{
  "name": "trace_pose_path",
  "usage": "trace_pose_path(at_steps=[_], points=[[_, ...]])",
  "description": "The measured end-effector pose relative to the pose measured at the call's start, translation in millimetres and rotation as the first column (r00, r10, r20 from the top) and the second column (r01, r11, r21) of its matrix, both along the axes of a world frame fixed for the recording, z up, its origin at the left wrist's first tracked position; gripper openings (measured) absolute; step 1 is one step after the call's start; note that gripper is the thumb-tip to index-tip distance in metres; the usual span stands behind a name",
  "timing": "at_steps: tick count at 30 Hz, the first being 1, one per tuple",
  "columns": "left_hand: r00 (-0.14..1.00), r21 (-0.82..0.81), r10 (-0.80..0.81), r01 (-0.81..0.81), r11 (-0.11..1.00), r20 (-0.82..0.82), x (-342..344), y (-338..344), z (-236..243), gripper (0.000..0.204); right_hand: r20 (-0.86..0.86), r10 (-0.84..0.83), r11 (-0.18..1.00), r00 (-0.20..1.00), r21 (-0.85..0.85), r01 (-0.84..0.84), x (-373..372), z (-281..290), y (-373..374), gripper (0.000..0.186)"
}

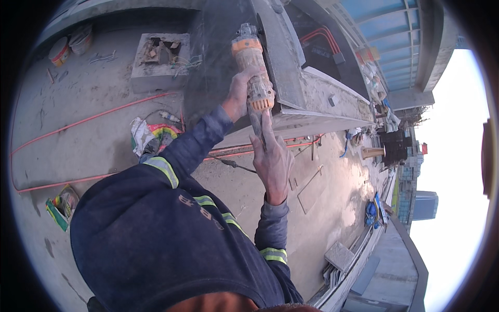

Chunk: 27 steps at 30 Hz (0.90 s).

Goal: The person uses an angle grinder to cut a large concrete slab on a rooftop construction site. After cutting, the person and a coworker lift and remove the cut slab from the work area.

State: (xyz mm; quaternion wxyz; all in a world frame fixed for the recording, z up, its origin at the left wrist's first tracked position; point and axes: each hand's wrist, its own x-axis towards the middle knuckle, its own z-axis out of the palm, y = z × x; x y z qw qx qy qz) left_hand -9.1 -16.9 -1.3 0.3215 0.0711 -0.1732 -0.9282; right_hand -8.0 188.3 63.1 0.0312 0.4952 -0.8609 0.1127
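A dusty angle grinder (253, 78) with an orange collar stands head-away at the left edge of a grey stone slab (286, 62). My left hand (241, 91) wraps round the middle of its body. Behind it, my right hand (272, 161) is at the tail end, its index finger stretched along the rear vents and the thumb up. Its other fingers are partly hidden. The grinder's head is close against the slab's edge; its disc is hard to make out. Both hands are coated in pale dust. A dark cord (228, 163) leads toward my right hand.
Orange-red conduits (93, 122) cross the concrete floor on the left. A square block with a hole (158, 60), buckets (60, 51) and torn sacks (143, 134) lie there. Stacked slabs (339, 257) and a blue bundle (372, 210) are at the right, near the building's edge.
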Motion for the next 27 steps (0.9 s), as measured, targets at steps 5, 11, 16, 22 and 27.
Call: trace_pose_path(at_steps=[5,11,16,22,27], points=[[1.000,-0.019,0.015,-0.014,1.000,0.012,14,28,4,0.041,0.012,0.059,0.990,0.998,-0.130,-0.057,7,-11,29,0.073],[1.000,-0.004,0.009,-0.009,1.000,0.007,9,23,1,0.039,0.061,0.022,0.997,0.998,-0.077,-0.017,8,-5,24,0.073],[0.999,0.018,0.017,-0.017,1.000,-0.038,-4,-2,-4,0.039,-0.013,0.029,0.999,0.999,-0.027,-0.029,-4,-5,0,0.073],[0.999,0.011,0.014,-0.014,1.000,0.039,11,20,7,0.040,0.023,0.050,0.994,0.998,-0.096,-0.048,4,-12,20,0.073],[1.000,0.016,0.003,-0.003,1.000,-0.006,11,28,4,0.040,0.046,0.030,0.996,0.998,-0.087,-0.026,10,-4,28,0.072]])
